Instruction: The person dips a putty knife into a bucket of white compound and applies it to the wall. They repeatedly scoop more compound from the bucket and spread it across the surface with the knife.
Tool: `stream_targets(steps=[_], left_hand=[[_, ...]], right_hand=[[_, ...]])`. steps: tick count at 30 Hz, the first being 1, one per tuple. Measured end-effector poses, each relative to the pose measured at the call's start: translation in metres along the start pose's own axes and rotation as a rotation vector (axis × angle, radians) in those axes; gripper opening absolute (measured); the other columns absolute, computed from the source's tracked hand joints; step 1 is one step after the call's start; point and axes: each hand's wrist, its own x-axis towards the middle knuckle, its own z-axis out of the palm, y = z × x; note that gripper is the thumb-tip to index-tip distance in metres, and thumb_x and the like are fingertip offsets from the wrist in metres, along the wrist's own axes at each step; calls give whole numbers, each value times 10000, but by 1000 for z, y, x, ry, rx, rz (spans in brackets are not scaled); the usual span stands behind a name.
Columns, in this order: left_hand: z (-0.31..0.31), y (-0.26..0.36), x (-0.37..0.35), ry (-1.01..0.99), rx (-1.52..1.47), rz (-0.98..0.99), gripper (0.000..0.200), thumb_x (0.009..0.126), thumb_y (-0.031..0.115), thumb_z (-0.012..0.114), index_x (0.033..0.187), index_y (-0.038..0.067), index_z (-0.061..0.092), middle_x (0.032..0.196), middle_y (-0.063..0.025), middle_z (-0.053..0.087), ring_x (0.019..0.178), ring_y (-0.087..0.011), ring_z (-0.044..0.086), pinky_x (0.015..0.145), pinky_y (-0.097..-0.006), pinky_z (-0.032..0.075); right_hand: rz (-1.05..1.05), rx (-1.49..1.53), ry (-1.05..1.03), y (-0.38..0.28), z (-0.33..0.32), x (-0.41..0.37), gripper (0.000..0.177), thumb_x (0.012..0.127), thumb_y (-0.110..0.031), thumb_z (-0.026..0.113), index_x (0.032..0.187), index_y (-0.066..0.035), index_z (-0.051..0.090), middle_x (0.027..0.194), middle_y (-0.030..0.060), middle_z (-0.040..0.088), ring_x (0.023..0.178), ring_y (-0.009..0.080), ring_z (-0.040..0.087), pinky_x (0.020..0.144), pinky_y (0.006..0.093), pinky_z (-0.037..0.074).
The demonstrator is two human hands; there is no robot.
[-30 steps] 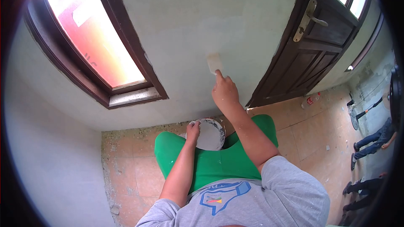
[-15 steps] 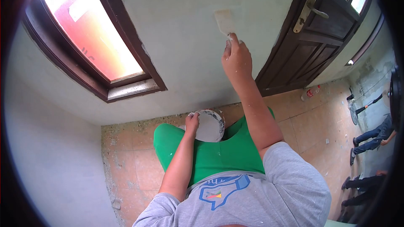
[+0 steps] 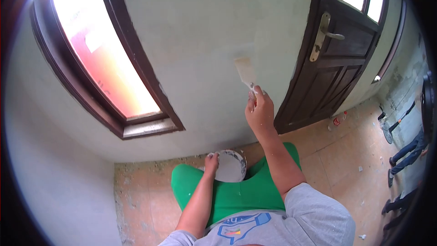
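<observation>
My right hand [image 3: 260, 111] is closed around the handle of a flat paintbrush [image 3: 246, 70], raised in front of the wall. Its wide, pale head points up at the wall [image 3: 195, 59], and a slightly darker damp-looking patch shows around its tip. Low down, my left hand [image 3: 211, 162] grips the left rim of a round bucket [image 3: 245, 166]. Smooth whitish paint [image 3: 229, 169] shows inside the bucket, with dark smears along its inner right wall. The bucket stands between my legs in green shorts [image 3: 246, 196], close to the wall's foot.
Left of the wall patch is a dark-framed window [image 3: 150, 125]; right is a dark wooden door [image 3: 334, 50] with a metal handle. A plastic bottle [image 3: 337, 121] lies by the door. Other people's legs [image 3: 407, 152] show at the far right. Bits of debris dot the tiled floor [image 3: 309, 168].
The view has tilted upward, so the wall, bucket and hands sit lower in the frame. My right hand has brought the brush slightly lower on the wall. My left hand keeps the rim.
</observation>
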Motion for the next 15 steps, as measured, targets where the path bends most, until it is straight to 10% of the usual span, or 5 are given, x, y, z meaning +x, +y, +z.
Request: stream_targets(steps=[15], left_hand=[[1,-3,-4,6,42,-64,244,887,271,621,735,85,574,568,10,496,456,-110,461,417,-297,350]], right_hand=[[221,-133,-250,42,6,-19,298,909,-81,584,1202,-24,580,812,226,624,762,425,652,647,499,526]])
